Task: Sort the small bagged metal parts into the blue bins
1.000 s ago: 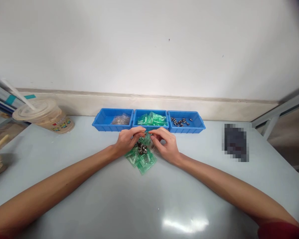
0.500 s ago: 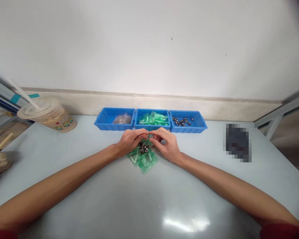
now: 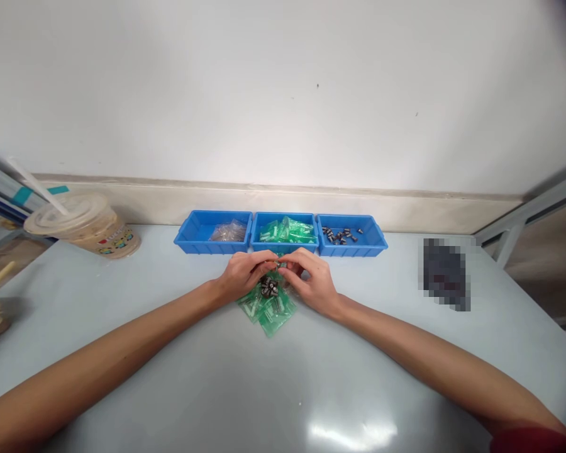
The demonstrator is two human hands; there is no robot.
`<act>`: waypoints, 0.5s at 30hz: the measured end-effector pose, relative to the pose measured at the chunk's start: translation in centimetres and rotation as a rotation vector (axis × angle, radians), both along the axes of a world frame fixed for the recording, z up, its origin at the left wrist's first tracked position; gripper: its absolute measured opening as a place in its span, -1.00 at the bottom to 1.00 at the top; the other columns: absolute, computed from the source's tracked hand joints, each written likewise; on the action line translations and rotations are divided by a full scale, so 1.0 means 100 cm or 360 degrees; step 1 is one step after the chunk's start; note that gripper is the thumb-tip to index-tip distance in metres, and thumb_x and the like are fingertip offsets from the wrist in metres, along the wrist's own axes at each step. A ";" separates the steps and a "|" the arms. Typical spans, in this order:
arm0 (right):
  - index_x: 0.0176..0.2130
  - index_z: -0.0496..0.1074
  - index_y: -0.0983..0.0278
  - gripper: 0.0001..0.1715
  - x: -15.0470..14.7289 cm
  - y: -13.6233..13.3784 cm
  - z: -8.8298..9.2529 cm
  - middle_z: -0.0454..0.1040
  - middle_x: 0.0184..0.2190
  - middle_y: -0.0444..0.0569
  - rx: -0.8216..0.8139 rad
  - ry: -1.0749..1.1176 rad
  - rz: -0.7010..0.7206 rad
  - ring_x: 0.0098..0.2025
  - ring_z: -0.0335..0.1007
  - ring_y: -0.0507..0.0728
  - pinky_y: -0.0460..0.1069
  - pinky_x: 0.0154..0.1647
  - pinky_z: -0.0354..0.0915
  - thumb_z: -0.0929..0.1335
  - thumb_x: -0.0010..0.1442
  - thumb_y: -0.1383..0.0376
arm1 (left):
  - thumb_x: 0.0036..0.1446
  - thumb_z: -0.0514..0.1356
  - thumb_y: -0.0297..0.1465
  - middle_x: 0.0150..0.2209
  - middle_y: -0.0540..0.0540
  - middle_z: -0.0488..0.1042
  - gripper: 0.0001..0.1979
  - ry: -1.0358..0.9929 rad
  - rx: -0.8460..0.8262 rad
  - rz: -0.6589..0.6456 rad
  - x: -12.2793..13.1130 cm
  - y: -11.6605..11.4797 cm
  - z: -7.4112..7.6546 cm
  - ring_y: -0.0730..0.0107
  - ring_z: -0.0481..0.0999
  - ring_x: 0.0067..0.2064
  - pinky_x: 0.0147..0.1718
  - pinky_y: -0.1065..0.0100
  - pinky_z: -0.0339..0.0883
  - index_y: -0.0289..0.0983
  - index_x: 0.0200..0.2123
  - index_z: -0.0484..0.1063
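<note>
Pinch grip at left hand (image 3: pixel 240 275), nearer one to dark metal parts (image 3: pixel 269 287) heaped with mixed axes on green packets (image 3: pixel 274 319) just nearside, then small unidentifiable piece (image 3: pixel 278 265) held between it and right hand (image 3: pixel 312 282), also pinching inward.

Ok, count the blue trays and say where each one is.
3, in a row toward the far side of the table: left tray, with clear bags; middle tray, with green packets; right tray, with small metallic parts. None seems hidden.
</note>
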State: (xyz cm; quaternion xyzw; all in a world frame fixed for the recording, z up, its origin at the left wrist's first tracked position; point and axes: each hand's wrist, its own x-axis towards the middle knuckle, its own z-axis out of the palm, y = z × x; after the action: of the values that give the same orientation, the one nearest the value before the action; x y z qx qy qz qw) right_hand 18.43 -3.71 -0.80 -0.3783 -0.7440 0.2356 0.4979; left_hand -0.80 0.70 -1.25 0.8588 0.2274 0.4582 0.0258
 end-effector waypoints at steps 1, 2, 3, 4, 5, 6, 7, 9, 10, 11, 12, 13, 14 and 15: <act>-0.15 0.48 0.24 -0.83 0.000 0.000 0.000 0.36 -0.43 -0.08 0.0000 0.0012 -0.0019 -0.40 0.28 0.06 -0.04 -0.40 0.27 0.34 0.26 0.27 | 0.32 0.06 -0.36 -0.38 -0.03 0.60 -0.83 -0.0006 0.0018 -0.0009 0.000 0.000 0.001 0.53 0.56 -0.43 -0.42 0.54 0.38 -0.29 -0.19 0.42; -0.15 0.48 0.24 -0.83 0.000 0.000 0.000 0.36 -0.43 -0.08 -0.0001 0.0027 -0.0039 -0.40 0.27 0.06 -0.04 -0.40 0.26 0.33 0.26 0.28 | 0.31 0.07 -0.38 -0.35 -0.04 0.60 -0.85 -0.0014 0.0032 -0.0015 0.000 0.000 0.001 0.53 0.57 -0.41 -0.40 0.54 0.39 -0.29 -0.18 0.41; -0.15 0.48 0.24 -0.83 0.000 0.000 -0.001 0.37 -0.43 -0.09 -0.0004 0.0043 -0.0057 -0.40 0.27 0.06 -0.04 -0.40 0.25 0.33 0.27 0.29 | 0.30 0.09 -0.38 -0.33 -0.05 0.60 -0.86 -0.0022 0.0048 -0.0019 0.001 0.000 0.003 0.52 0.58 -0.39 -0.39 0.53 0.40 -0.29 -0.16 0.40; -0.15 0.49 0.24 -0.83 0.000 0.000 -0.001 0.37 -0.43 -0.09 -0.0010 0.0061 -0.0074 -0.40 0.27 0.06 -0.05 -0.41 0.25 0.33 0.27 0.29 | 0.29 0.11 -0.38 -0.31 -0.07 0.60 -0.86 -0.0022 0.0071 -0.0027 0.001 0.000 0.004 0.51 0.58 -0.36 -0.37 0.53 0.41 -0.30 -0.14 0.40; -0.15 0.49 0.25 -0.83 0.000 0.000 -0.001 0.37 -0.43 -0.09 -0.0014 0.0077 -0.0087 -0.40 0.27 0.05 -0.05 -0.41 0.24 0.32 0.27 0.30 | 0.27 0.14 -0.39 -0.30 -0.08 0.60 -0.86 -0.0017 0.0103 -0.0034 0.001 0.001 0.005 0.50 0.58 -0.34 -0.36 0.53 0.42 -0.30 -0.14 0.40; -0.15 0.49 0.25 -0.82 0.000 0.000 -0.001 0.37 -0.43 -0.09 -0.0019 0.0090 -0.0098 -0.40 0.27 0.05 -0.05 -0.41 0.24 0.32 0.27 0.30 | 0.25 0.16 -0.39 -0.29 -0.08 0.59 -0.86 -0.0007 0.0141 -0.0039 0.002 0.001 0.006 0.49 0.58 -0.31 -0.34 0.52 0.42 -0.29 -0.14 0.41; -0.14 0.50 0.25 -0.82 0.000 0.000 -0.001 0.37 -0.43 -0.09 -0.0022 0.0097 -0.0105 -0.40 0.27 0.05 -0.05 -0.41 0.24 0.32 0.28 0.30 | 0.24 0.18 -0.40 -0.29 -0.09 0.59 -0.87 0.0001 0.0183 -0.0042 0.002 0.001 0.007 0.48 0.58 -0.29 -0.33 0.52 0.43 -0.29 -0.15 0.43; -0.14 0.50 0.25 -0.81 0.000 0.000 -0.001 0.39 -0.42 -0.08 -0.0031 0.0098 -0.0113 -0.40 0.28 0.05 -0.05 -0.40 0.25 0.32 0.28 0.29 | 0.22 0.20 -0.44 -0.29 -0.09 0.58 -0.89 0.0007 0.0245 -0.0032 0.003 0.002 0.007 0.46 0.58 -0.26 -0.31 0.52 0.43 -0.28 -0.17 0.45; -0.14 0.51 0.25 -0.81 0.000 0.000 -0.001 0.40 -0.42 -0.07 -0.0034 0.0092 -0.0112 -0.40 0.29 0.05 -0.04 -0.40 0.26 0.31 0.28 0.28 | 0.21 0.20 -0.45 -0.29 -0.08 0.58 -0.89 0.0004 0.0255 -0.0022 0.003 0.002 0.007 0.47 0.58 -0.25 -0.31 0.52 0.43 -0.28 -0.18 0.46; -0.14 0.51 0.25 -0.80 0.000 0.000 -0.001 0.41 -0.41 -0.07 -0.0035 0.0084 -0.0107 -0.40 0.30 0.05 -0.04 -0.40 0.26 0.31 0.28 0.28 | 0.21 0.20 -0.46 -0.29 -0.09 0.58 -0.89 0.0003 0.0255 -0.0018 0.002 0.002 0.007 0.47 0.58 -0.26 -0.31 0.52 0.42 -0.29 -0.18 0.46; -0.14 0.51 0.25 -0.80 0.000 0.000 -0.001 0.42 -0.41 -0.06 -0.0032 0.0076 -0.0100 -0.39 0.30 0.06 -0.04 -0.39 0.26 0.31 0.28 0.28 | 0.21 0.19 -0.46 -0.28 -0.09 0.58 -0.89 0.0006 0.0251 -0.0018 0.002 0.002 0.008 0.47 0.58 -0.26 -0.32 0.52 0.42 -0.29 -0.18 0.46; -0.14 0.52 0.26 -0.80 0.000 0.000 0.000 0.42 -0.41 -0.06 -0.0030 0.0066 -0.0090 -0.39 0.31 0.06 -0.04 -0.39 0.26 0.31 0.28 0.29 | 0.22 0.19 -0.46 -0.28 -0.09 0.58 -0.89 0.0010 0.0246 -0.0020 0.002 0.002 0.008 0.47 0.58 -0.26 -0.32 0.52 0.43 -0.28 -0.18 0.47; -0.14 0.52 0.26 -0.79 0.000 0.000 0.000 0.43 -0.41 -0.06 -0.0028 0.0056 -0.0081 -0.38 0.31 0.06 -0.04 -0.39 0.26 0.31 0.28 0.29 | 0.22 0.19 -0.46 -0.28 -0.10 0.58 -0.89 0.0015 0.0237 -0.0019 0.002 0.001 0.009 0.47 0.58 -0.26 -0.33 0.52 0.43 -0.28 -0.18 0.46; -0.14 0.52 0.26 -0.79 0.000 0.000 0.001 0.43 -0.42 -0.06 -0.0025 0.0049 -0.0077 -0.38 0.31 0.06 -0.04 -0.38 0.26 0.31 0.29 0.29 | 0.21 0.19 -0.45 -0.28 -0.10 0.58 -0.90 0.0015 0.0221 -0.0017 0.002 0.000 0.009 0.46 0.58 -0.26 -0.34 0.52 0.43 -0.28 -0.19 0.46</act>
State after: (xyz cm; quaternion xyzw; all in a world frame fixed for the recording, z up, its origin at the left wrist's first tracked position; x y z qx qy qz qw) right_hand 18.44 -3.67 -0.73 -0.3963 -0.7250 0.2352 0.5118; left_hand -0.57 0.75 -0.34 0.8620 0.1906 0.4687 -0.0324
